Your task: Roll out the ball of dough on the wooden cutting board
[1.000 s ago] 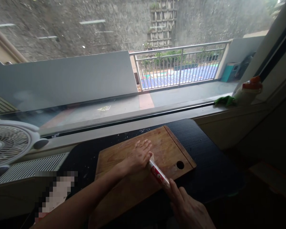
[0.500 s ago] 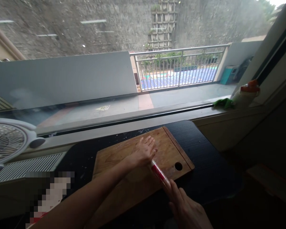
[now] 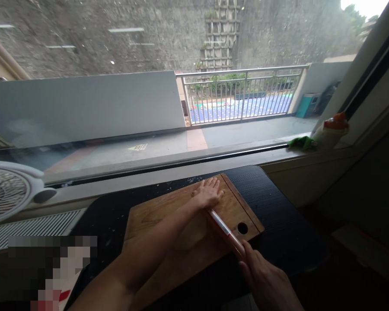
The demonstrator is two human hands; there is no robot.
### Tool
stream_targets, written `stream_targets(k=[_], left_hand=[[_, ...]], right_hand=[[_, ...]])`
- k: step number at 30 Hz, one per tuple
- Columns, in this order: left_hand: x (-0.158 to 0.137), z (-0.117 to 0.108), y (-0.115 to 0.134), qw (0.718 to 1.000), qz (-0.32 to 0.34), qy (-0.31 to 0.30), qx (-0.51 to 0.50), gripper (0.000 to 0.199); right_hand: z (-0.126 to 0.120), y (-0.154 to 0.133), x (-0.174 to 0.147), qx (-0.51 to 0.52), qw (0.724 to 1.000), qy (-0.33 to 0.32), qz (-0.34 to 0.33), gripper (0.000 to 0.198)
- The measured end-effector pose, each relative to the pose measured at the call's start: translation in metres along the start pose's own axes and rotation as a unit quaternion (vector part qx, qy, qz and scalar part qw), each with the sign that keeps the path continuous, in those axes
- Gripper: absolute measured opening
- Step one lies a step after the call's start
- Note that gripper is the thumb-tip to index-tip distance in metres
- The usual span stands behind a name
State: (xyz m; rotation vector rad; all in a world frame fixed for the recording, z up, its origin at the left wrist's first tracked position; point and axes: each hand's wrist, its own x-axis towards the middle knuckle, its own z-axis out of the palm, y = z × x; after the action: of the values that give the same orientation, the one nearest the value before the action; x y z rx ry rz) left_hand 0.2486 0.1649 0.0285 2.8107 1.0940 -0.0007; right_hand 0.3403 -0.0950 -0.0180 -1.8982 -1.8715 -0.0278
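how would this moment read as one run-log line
left hand: palm down at far end of red-labelled rod | right hand: gripping its near end | wooden cutting board: on black table

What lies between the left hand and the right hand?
In the head view, a rod runs from the left hand to the right hand, partly over the cutting board.

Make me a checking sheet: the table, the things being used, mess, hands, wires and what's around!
Surface: black table, wooden cutting board on it.
Job's things: red-labelled rod, perhaps a rolling pin.
Clutter: white specks on the table.
Hands: left hand over the rod's far end, fingers extended; right hand grips its near end.
Cables: nothing seen.
Surroundings: fan at left; orange-capped bottle and green cloth-like item at right, by the window.
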Motion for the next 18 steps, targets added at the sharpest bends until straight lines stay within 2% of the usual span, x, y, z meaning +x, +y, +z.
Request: stream_targets(k=[2, 4, 7, 9, 12, 14, 18], left_hand=[[-0.018, -0.002, -0.004, 1.0, 0.012, 0.011, 0.002, 0.061], [-0.051, -0.005, -0.014, 0.999, 0.021, 0.023, 0.007, 0.06], [-0.102, -0.008, -0.031, 0.999, 0.021, 0.036, 0.023, 0.055], [-0.119, -0.009, -0.039, 0.998, 0.019, 0.043, 0.03, 0.053], [-0.104, -0.006, -0.041, 0.998, 0.009, 0.053, 0.03, 0.053], [-0.071, -0.003, -0.035, 0.999, -0.005, 0.048, 0.025, 0.055], [-0.013, -0.003, -0.019, 0.998, -0.055, -0.015, -0.008, 0.061]], right_hand=[[0.004, -0.002, -0.003, 0.005, 1.0, -0.002, -0.03, 0.041], [0.008, -0.005, -0.007, 0.011, 0.999, 0.015, -0.05, 0.044], [0.01, -0.006, -0.007, 0.015, 0.997, 0.056, -0.057, 0.045], [0.006, -0.004, -0.001, 0.027, 0.997, 0.045, -0.064, 0.044], [-0.005, 0.003, 0.014, 0.034, 0.998, 0.016, -0.05, 0.041], [-0.011, 0.008, 0.024, 0.01, 0.999, 0.023, -0.026, 0.039], [-0.014, 0.013, 0.029, -0.06, 0.998, 0.034, 0.008, 0.038]])
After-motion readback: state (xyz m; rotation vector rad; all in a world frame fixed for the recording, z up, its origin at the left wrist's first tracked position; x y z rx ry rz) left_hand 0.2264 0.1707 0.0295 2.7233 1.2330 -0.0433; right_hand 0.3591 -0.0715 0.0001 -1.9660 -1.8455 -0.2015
